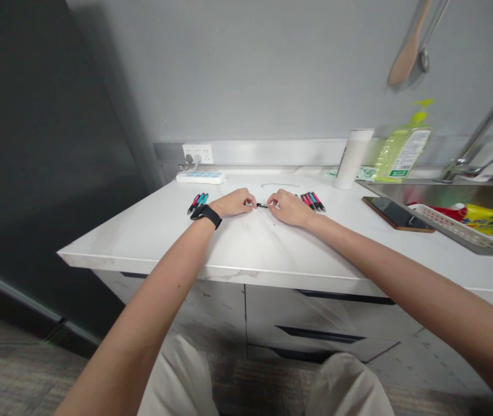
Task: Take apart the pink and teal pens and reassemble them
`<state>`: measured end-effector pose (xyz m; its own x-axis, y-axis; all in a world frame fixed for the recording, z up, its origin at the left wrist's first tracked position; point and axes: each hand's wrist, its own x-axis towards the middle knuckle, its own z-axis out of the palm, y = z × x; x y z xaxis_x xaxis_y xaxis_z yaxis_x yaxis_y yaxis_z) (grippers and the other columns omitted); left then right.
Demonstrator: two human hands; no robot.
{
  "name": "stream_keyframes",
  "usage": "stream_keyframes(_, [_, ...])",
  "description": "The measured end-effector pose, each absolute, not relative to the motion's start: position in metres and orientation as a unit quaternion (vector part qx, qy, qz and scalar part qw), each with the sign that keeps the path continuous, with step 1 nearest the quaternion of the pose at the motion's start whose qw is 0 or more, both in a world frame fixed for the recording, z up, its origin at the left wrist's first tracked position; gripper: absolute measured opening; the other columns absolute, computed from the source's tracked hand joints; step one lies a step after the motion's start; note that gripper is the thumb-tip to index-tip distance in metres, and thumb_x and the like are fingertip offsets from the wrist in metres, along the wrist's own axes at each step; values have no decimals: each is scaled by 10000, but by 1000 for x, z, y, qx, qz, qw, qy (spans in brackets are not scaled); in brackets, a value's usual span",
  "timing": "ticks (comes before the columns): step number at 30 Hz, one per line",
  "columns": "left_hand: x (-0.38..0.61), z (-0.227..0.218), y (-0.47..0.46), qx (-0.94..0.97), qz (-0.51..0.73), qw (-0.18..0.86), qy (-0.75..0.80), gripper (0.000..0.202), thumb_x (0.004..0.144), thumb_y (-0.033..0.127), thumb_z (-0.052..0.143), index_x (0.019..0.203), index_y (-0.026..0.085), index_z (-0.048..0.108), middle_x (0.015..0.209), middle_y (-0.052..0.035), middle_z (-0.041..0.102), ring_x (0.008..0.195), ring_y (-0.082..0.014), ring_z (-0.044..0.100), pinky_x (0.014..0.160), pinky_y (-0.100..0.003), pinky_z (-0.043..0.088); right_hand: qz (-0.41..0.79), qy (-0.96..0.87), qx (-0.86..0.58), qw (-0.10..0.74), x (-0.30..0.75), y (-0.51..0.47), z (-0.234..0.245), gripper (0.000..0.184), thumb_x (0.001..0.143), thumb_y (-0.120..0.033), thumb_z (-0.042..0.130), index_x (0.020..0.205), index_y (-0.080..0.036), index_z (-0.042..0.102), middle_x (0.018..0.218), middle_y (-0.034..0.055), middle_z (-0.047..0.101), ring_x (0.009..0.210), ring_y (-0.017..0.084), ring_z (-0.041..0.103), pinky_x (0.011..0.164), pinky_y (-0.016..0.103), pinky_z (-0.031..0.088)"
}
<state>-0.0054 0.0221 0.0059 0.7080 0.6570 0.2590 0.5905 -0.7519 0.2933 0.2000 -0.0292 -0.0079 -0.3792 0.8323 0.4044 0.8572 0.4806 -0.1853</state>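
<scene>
My left hand point(235, 203), with a black watch on its wrist, is closed in a pinch at the left end of a short, slim black pen part point(262, 205). At the other end of that piece, my right hand point(288, 207) pinches with thumb and fingers. The piece lies level between the hands, just above the counter; its ends are hidden by my fingertips. A thin, pale strip point(268, 218) lies under it. Beside my left hand rest several pink and teal pens point(197, 203). Several mostly pink pens point(313, 201) lie behind my right hand, partly covered by it.
On the white counter point(246, 254) a thin curved wire point(279, 185) lies behind my hands. A power strip point(201, 177) is back left. To the right are a white cylinder point(354, 159), a soap bottle point(403, 147), a phone point(397, 214) and a sink point(402, 189).
</scene>
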Motion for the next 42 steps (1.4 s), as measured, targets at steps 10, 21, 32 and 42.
stream_keyframes(10, [-3, 7, 18, 915, 154, 51, 370, 230, 721, 187, 541, 886, 144, 696, 904, -70, 640, 833, -173, 573, 771, -252, 435, 0, -815, -551, 179, 203, -29, -5, 299, 781, -148, 525, 1067, -145, 612, 923, 100, 678, 876, 218, 611, 799, 301, 429])
stream_keyframes(21, [-18, 15, 20, 810, 106, -9, 576, 309, 732, 236, 539, 1013, 146, 633, 977, -103, 692, 880, -215, 625, 738, -267, 447, 10, -804, -570, 169, 204, -36, 3, 273, 825, -238, 498, 1070, -182, 604, 932, 73, 694, 848, 201, 619, 747, 279, 427])
stream_keyframes(32, [-10, 17, 14, 825, 111, 70, 549, 266, 703, 304, 577, 907, 151, 655, 803, -62, 712, 733, -177, 631, 639, -234, 436, -21, -839, -510, 188, 203, -29, -2, 209, 824, -184, 514, 985, -156, 644, 934, 88, 641, 865, 199, 583, 815, 294, 423])
stream_keyframes(42, [-9, 16, 11, 830, 117, 73, 541, 289, 732, 340, 573, 940, 155, 649, 822, -51, 703, 741, -171, 622, 664, -236, 439, -3, -893, -392, 222, 194, -30, -12, 333, 935, -316, 405, 1119, -163, 635, 1179, 119, 588, 1137, 235, 515, 1005, 395, 368])
